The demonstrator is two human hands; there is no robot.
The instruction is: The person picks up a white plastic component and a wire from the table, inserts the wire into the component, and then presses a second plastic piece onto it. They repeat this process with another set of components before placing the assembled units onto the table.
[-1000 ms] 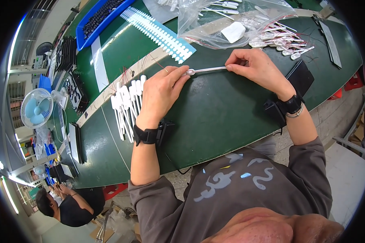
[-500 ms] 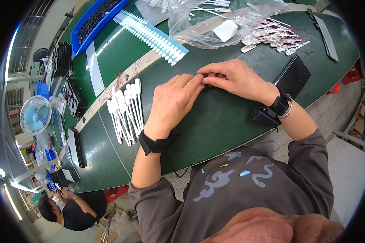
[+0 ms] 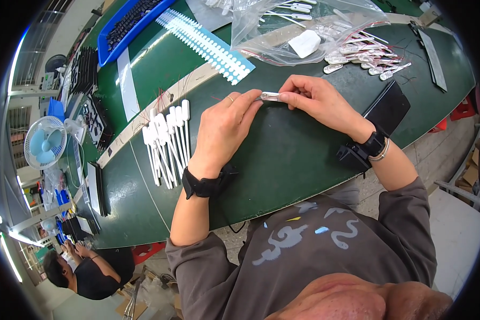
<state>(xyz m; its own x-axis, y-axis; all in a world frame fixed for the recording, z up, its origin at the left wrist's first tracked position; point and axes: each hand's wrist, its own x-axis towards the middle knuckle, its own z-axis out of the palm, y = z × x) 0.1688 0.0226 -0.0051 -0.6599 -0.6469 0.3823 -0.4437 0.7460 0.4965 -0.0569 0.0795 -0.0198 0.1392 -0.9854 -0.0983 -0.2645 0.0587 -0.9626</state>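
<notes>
Between my two hands is a small white oval-headed plastic piece (image 3: 270, 96) with a shiny face, like those in the right-hand pile. My left hand (image 3: 223, 128) pinches its left end, where a thin red wire shows beside the fingers. The thumb and fingers of my right hand (image 3: 317, 102) close on its other end. My fingertips hide both ends. Left of my left hand lies a bunch of white paddle-shaped sticks (image 3: 168, 138), with red wires at their heads. More white wired pieces (image 3: 365, 53) lie heaped beyond my right hand.
A blue-backed sheet of white die-cut stickers (image 3: 213, 50) lies ahead, beside a clear plastic bag (image 3: 272, 37). A blue tray (image 3: 104, 48) of black parts stands far left. Near my right forearm sits a black phone-like slab (image 3: 388, 109). Another person (image 3: 96, 272) works at lower left.
My hands have drawn slightly apart, and the white piece now shows between them. The whole view has shifted a little.
</notes>
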